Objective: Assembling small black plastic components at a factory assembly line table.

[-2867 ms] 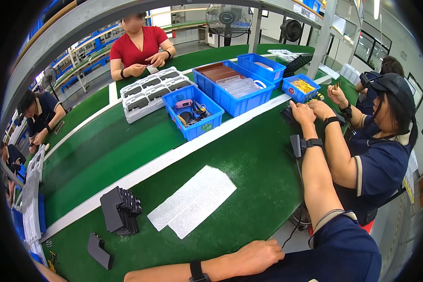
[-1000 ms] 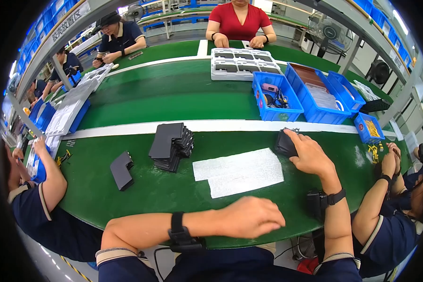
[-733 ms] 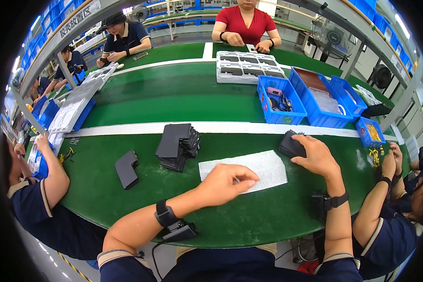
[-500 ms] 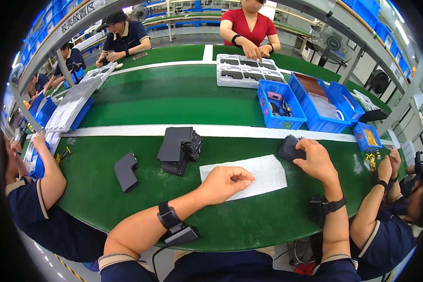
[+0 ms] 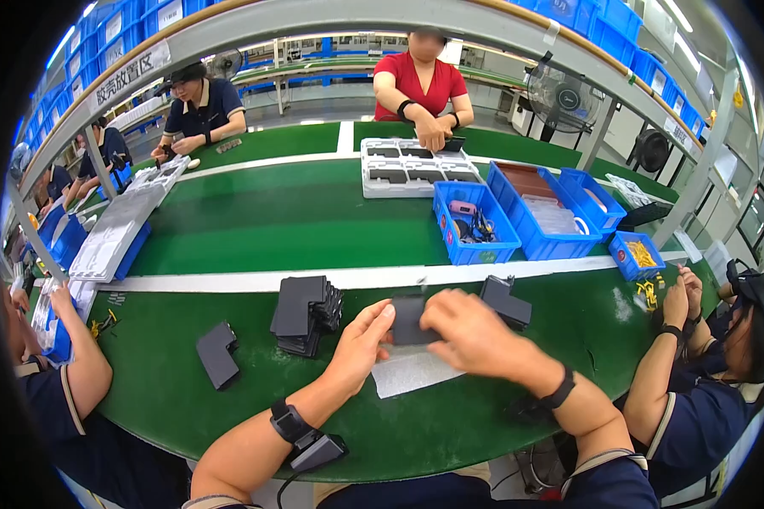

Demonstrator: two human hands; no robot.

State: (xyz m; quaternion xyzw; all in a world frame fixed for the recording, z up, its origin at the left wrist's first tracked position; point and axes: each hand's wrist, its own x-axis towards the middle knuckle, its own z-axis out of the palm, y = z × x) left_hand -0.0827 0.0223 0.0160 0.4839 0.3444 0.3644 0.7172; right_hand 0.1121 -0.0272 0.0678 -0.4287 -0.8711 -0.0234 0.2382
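Observation:
A dark flat piece (image 5: 409,321) is held up above a white foam sheet (image 5: 403,377). My left hand (image 5: 361,341) grips its left edge, thumb on top. My right hand (image 5: 477,329), slightly blurred, has its fingers curled at the piece's right side. To the left rises a stack of dark L-shaped pieces (image 5: 299,307), and a single L-shaped piece (image 5: 218,355) lies farther left. More dark L-shaped pieces (image 5: 506,303) rest just beyond my right hand. My hands cover part of the held piece and the sheet.
Blue bins (image 5: 475,252) stand beyond a white strip, beside a light-grey tray (image 5: 399,188) where a person in red works. A small bin of yellow parts (image 5: 639,256) sits at right. Co-workers sit close on both sides; a metal beam (image 5: 255,34) crosses overhead.
My right hand has come from the right-hand pieces to the middle, where a dark piece is now between both hands. My left hand has closed on it. The view has tilted up.

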